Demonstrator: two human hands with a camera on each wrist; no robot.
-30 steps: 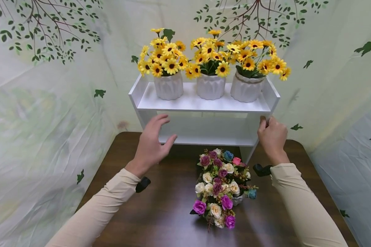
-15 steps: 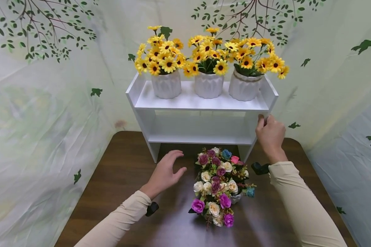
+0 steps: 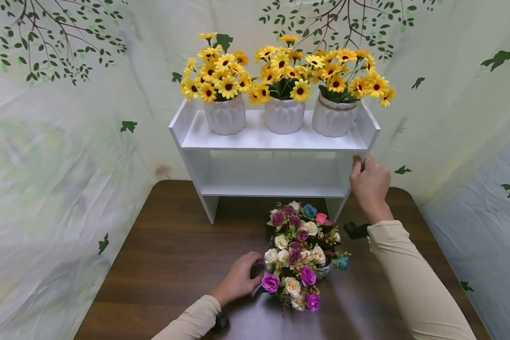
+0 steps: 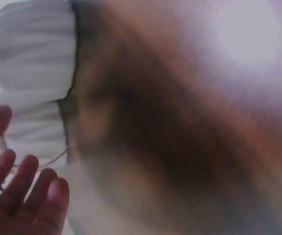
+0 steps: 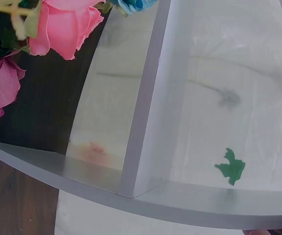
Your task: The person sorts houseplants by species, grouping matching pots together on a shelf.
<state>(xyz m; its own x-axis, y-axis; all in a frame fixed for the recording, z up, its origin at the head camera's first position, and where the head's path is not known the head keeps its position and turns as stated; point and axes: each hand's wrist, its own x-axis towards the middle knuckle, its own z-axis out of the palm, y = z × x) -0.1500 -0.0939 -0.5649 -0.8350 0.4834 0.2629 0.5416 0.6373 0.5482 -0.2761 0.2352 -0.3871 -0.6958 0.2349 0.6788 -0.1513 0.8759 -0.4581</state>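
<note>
My left hand (image 3: 238, 278) is low over the table at the left side of a cluster of potted roses (image 3: 295, 252) in white, purple, magenta, pink and blue. Its fingers are loosely curved, fingertips close by the leftmost blooms. In the left wrist view its fingers (image 4: 58, 193) are spread beside ribbed white pots (image 4: 33, 54). My right hand (image 3: 370, 186) grips the right side panel of a white two-tier shelf (image 3: 276, 177). Only a fingertip (image 5: 258, 232) of it shows at the edge of the right wrist view.
On the shelf's top tier stand three white pots of yellow daisies: left (image 3: 225, 115), middle (image 3: 284, 115) and right (image 3: 335, 118). A brown wooden table (image 3: 165, 255) carries everything. Behind hangs a pale curtain (image 3: 85, 156) with a leaf print.
My left hand has come down from beside the shelf's left side, moving toward me and right to the roses. The right hand stays on the shelf panel. The view has shifted slightly.
</note>
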